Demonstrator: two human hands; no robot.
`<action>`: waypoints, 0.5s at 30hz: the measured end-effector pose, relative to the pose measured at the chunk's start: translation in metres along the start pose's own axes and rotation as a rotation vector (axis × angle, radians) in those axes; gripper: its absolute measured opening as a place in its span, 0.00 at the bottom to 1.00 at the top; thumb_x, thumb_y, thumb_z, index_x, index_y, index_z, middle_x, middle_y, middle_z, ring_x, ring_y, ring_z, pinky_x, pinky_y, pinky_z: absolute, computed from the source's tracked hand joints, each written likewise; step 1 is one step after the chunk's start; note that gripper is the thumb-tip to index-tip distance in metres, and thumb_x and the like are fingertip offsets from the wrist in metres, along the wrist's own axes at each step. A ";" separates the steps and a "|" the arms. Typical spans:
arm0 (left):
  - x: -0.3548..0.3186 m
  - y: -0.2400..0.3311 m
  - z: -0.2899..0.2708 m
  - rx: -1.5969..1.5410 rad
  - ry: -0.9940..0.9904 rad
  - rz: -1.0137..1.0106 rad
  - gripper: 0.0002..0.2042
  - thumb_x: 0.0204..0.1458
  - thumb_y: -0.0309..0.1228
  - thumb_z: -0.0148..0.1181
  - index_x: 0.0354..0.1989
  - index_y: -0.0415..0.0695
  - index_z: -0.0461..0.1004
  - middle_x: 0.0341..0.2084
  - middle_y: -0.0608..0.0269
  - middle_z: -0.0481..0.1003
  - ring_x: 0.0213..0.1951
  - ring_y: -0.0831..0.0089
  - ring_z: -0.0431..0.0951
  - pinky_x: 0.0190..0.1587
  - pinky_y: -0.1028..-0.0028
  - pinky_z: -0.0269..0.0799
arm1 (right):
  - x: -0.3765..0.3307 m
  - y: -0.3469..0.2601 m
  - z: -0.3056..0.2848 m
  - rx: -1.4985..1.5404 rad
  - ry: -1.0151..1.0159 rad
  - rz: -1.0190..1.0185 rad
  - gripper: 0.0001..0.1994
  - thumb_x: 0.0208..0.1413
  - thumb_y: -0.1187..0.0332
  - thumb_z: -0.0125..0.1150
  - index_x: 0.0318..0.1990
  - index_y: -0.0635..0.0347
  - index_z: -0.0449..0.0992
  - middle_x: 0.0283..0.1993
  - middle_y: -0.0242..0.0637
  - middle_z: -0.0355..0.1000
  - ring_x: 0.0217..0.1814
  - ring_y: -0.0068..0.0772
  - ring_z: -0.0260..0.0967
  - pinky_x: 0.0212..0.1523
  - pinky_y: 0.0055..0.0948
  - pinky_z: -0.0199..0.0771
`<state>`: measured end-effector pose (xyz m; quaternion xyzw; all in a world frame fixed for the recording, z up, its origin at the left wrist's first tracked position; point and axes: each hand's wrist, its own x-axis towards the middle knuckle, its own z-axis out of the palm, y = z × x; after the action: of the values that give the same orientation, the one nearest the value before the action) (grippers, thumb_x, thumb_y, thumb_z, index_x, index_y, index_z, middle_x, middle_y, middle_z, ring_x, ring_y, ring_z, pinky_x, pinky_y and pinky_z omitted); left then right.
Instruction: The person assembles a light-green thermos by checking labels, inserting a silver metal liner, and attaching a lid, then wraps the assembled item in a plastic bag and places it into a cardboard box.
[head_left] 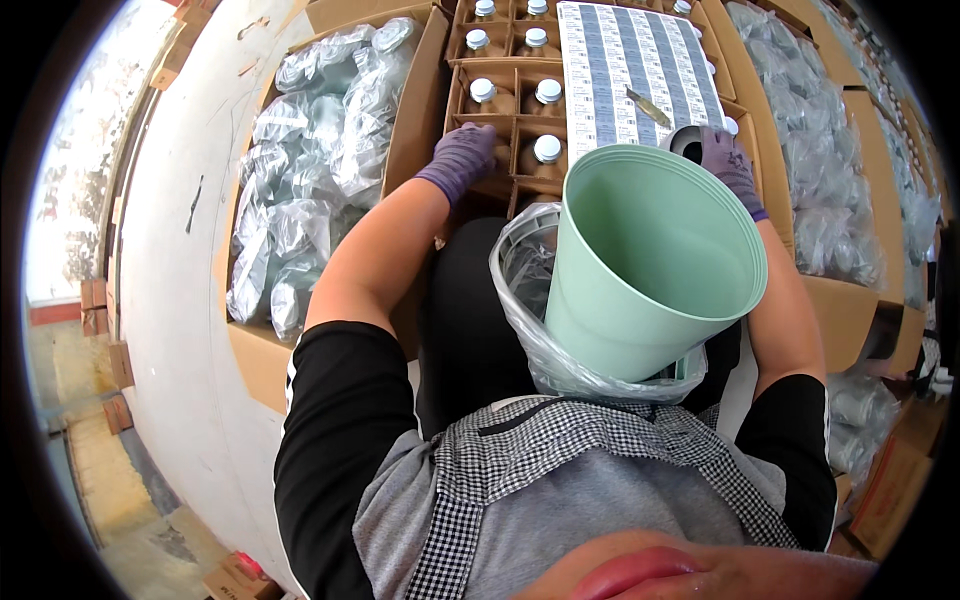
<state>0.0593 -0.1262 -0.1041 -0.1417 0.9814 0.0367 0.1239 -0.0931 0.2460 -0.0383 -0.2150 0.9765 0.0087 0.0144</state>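
Note:
My left hand [462, 155], in a purple glove, rests on the cardboard dividers of an open box [500, 90] of white-capped brown bottles [547, 148]. My right hand [728, 165], also gloved, reaches behind the rim of a pale green plastic bucket [650, 270] and touches a grey roll [688, 140] beside a sheet of labels [630, 65] lying across the box. The bucket sits tilted in my lap inside a clear plastic bag [525, 300]. A small knife-like tool [650, 108] lies on the label sheet.
An open carton [400, 130] of clear-wrapped bottles [310, 170] stands to the left. More cartons of wrapped bottles [830, 190] stand on the right. A white surface [180, 300] runs along the left, with small boxes [105, 350] beyond its edge.

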 end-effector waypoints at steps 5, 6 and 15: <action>-0.016 -0.001 -0.101 0.115 0.064 0.092 0.22 0.46 0.49 0.64 0.46 0.49 0.80 0.44 0.52 0.80 0.49 0.57 0.80 0.56 0.62 0.74 | -0.028 -0.050 -0.038 0.721 0.369 -0.585 0.29 0.58 0.53 0.64 0.61 0.61 0.70 0.59 0.49 0.70 0.59 0.51 0.69 0.60 0.42 0.70; -0.031 -0.001 -0.139 0.036 0.190 0.181 0.23 0.45 0.50 0.65 0.45 0.48 0.80 0.42 0.51 0.80 0.48 0.56 0.80 0.54 0.62 0.75 | -0.039 -0.065 -0.055 0.874 0.096 -0.466 0.28 0.59 0.54 0.64 0.61 0.62 0.71 0.56 0.49 0.72 0.54 0.44 0.73 0.56 0.36 0.73; -0.156 0.076 -0.291 -0.717 0.719 0.505 0.31 0.47 0.40 0.72 0.59 0.47 0.66 0.51 0.52 0.73 0.50 0.59 0.77 0.50 0.64 0.75 | -0.008 -0.081 -0.073 2.498 -0.951 -0.576 0.45 0.52 0.31 0.59 0.65 0.61 0.65 0.58 0.46 0.72 0.61 0.41 0.69 0.61 0.39 0.71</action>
<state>0.1151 -0.0424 0.2194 0.0608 0.8914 0.3457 -0.2866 -0.0532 0.1743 0.0346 -0.2293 0.1561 -0.8015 0.5299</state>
